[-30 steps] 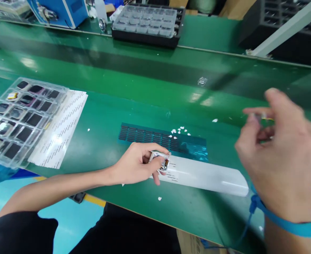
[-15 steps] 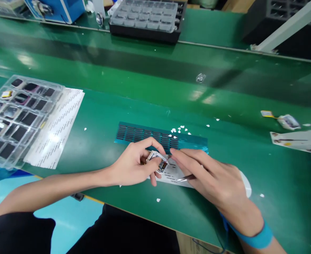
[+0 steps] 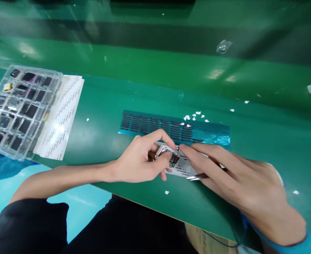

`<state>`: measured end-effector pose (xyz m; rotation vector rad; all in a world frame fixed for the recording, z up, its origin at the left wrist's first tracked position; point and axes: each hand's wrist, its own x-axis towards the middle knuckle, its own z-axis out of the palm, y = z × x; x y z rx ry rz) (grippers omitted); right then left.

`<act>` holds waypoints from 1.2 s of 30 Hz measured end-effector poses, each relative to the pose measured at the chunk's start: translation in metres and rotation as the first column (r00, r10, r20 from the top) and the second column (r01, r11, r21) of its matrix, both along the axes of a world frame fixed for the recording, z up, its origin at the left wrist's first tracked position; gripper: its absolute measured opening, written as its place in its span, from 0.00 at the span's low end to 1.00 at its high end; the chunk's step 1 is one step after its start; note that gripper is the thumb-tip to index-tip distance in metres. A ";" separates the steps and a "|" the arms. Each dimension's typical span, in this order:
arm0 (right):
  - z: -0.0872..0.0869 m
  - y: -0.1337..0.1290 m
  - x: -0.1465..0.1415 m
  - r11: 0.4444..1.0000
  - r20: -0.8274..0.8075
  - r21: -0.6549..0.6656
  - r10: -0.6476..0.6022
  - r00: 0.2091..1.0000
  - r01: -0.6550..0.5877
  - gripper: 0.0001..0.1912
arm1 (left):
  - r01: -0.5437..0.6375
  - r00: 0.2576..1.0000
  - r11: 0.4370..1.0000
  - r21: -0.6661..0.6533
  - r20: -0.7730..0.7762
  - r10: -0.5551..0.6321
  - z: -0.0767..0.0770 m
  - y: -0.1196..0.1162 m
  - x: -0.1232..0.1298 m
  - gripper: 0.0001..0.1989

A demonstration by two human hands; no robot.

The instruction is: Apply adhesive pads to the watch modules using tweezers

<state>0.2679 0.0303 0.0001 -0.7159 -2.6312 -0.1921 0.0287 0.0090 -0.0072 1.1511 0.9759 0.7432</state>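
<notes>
Half hid small device (image 3: 174, 161) in curled left hand (image 3: 142, 160), above printed strip (image 3: 182, 171); closed right hand (image 3: 237, 173) on tweezers (image 3: 197, 176), apparently touching device's edge. Had blue film (image 3: 215, 132), white tabs (image 3: 198, 113) beyond, compartment tray (image 3: 55, 83) well left.

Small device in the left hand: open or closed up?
Open: the small device, held in the left hand, shows exposed internal parts on its visible side.
</notes>
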 end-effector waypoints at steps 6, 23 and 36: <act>-0.005 0.001 -0.002 0.998 -0.012 0.048 -0.029 0.999 0.030 0.19 | -0.011 0.999 1.000 0.017 -0.035 0.012 0.003 0.001 0.001 0.05; 0.000 -0.015 -0.016 0.998 0.012 -0.031 -0.060 0.998 0.060 0.25 | 0.016 0.964 0.929 0.370 -0.253 0.084 -0.002 -0.009 0.002 0.05; -0.001 -0.018 -0.037 0.879 -0.376 -0.476 -0.226 0.899 0.022 0.09 | -0.055 0.987 0.872 0.486 -0.107 0.122 -0.004 -0.009 0.002 0.04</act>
